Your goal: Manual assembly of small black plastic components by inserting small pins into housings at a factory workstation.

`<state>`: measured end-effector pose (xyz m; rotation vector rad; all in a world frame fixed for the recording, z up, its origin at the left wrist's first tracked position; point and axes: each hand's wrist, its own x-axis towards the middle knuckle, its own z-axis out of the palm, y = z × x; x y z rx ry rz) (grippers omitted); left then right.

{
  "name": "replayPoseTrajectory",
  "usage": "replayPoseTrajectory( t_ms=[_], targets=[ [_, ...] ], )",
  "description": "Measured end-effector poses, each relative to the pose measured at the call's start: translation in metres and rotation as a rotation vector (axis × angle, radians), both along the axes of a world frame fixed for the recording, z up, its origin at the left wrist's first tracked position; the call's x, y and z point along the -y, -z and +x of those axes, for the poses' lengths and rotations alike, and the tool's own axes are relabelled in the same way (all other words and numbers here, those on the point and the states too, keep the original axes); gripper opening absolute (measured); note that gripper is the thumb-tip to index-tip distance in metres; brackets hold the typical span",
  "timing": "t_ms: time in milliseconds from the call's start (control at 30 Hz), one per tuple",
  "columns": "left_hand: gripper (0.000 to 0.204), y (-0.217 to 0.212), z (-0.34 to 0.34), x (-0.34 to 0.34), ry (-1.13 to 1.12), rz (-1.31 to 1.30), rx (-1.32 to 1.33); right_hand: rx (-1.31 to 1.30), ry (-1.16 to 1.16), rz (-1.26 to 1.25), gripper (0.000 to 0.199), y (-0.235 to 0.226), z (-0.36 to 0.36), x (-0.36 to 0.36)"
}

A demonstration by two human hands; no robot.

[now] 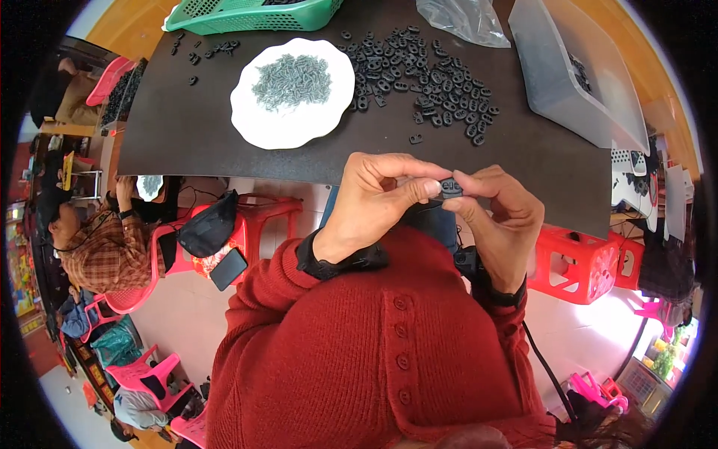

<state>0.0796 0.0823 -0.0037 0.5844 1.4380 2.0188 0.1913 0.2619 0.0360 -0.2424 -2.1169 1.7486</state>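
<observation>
A small black plastic cord lock [451,187] with two holes is pinched between both my hands, just off the table's near edge. My left hand [374,196] grips its left side with thumb and forefinger. My right hand [499,213] pinches its right side the same way. Past my hands, a loose heap of similar black cord lock pieces [449,82] covers part of the dark table. To the left of the heap sits a white scalloped plate [258,129] with a pile of small metal springs [293,81] on it.
A green plastic basket [254,20] holding black parts stands at the far left of the dark table [187,135]. A clear plastic bag [467,21] lies at the back. At right is a translucent bin [576,112]. Red stools [580,262] and a co-worker [105,254] flank me.
</observation>
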Motion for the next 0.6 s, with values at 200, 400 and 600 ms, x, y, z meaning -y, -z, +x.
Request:
replayPoseTrajectory(
  t_ms=[200,400,600],
  targets=[
    [0.017,-0.005,0.004,-0.018,0.015,-0.167,-0.074,-0.015,0.089,0.114,0.031,0.004,0.012,-0.010],
    [0.023,-0.001,0.009,-0.025,-0.009,-0.167,0.024,0.042,0.042,0.136,0.026,-0.002,0.011,-0.035],
    [0.035,0.028,-0.007,-0.032,0.013,-0.163,0.027,-0.005,0.239,0.121,0.028,-0.025,0.027,-0.094]
  ],
)
